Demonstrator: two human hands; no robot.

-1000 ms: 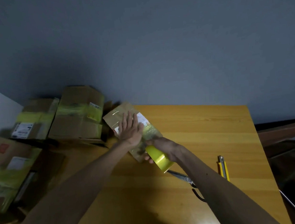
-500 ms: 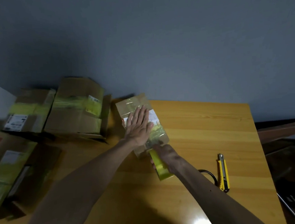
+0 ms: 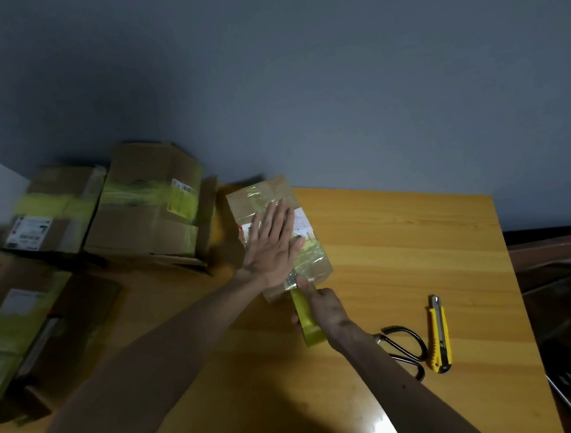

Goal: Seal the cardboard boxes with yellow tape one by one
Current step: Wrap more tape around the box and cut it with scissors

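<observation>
A small cardboard box (image 3: pixel 319 267) lies on the wooden table (image 3: pixel 399 241), with a white label and a strip of shiny yellow tape along its top. My left hand (image 3: pixel 271 248) presses flat on the box top, fingers straight and spread toward the far side. My right hand (image 3: pixel 323 307) grips the yellow tape roll (image 3: pixel 307 320) at the box's near edge, index finger stretched onto the tape where it meets the cardboard.
Black-handled scissors (image 3: pixel 403 345) and a yellow utility knife (image 3: pixel 438 334) lie right of my right forearm. Several taped cardboard boxes (image 3: pixel 147 210) are piled at the left. A blue-grey wall stands behind the table.
The box has turned clockwise and now lies straighter under my left hand. My left hand slid farther up the box top. The tape roll moved down, away from the near edge.
</observation>
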